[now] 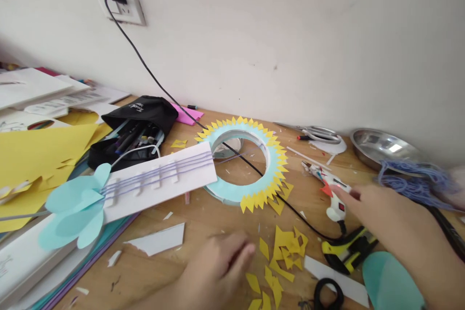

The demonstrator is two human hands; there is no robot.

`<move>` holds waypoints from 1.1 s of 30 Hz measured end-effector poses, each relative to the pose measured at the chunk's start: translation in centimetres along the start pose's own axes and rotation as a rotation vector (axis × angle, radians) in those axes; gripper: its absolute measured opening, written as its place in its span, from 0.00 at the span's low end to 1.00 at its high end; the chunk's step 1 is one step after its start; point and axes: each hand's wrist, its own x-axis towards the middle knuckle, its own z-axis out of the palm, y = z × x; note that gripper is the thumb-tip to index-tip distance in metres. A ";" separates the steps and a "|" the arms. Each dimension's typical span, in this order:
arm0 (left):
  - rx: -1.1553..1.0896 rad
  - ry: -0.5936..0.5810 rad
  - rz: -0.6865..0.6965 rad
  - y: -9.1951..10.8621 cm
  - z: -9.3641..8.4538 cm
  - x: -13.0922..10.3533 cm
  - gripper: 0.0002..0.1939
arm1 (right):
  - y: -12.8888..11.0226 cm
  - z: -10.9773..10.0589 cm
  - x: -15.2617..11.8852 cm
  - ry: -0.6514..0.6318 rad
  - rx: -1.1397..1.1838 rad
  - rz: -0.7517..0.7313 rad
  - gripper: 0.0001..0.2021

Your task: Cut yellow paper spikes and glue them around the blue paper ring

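A white glue gun (339, 210) with an orange trigger lies toward the right, its nozzle pointing to the back left. My right hand (374, 213) is closed at the rear of its body, a digit by the trigger; the other fingers are partly hidden. Near the front edge, my left hand (218, 269) is slightly blurred, its fingers curled in against the thumb; anything inside is hidden. Beyond it sits a light-blue paper ring (245, 186) edged with yellow paper points. A white card strip (189, 167) with purple yarn strands and light-blue paper petals (72, 203) reaches the ring's left side.
Yellow paper scraps (288, 247), a yellow-black cutter (350, 252) and black scissor handles (329, 293) lie at front right. Behind are a steel bowl (381, 143), purple yarn (414, 181) and grey scissors (321, 134). A black cord (145, 65) crosses the ring. Left stands a black pen case (145, 116).
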 end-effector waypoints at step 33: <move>0.852 0.701 0.505 -0.6 -3.7 0.6 0.09 | -6.0 -0.6 -4.3 0.292 0.092 -0.382 0.18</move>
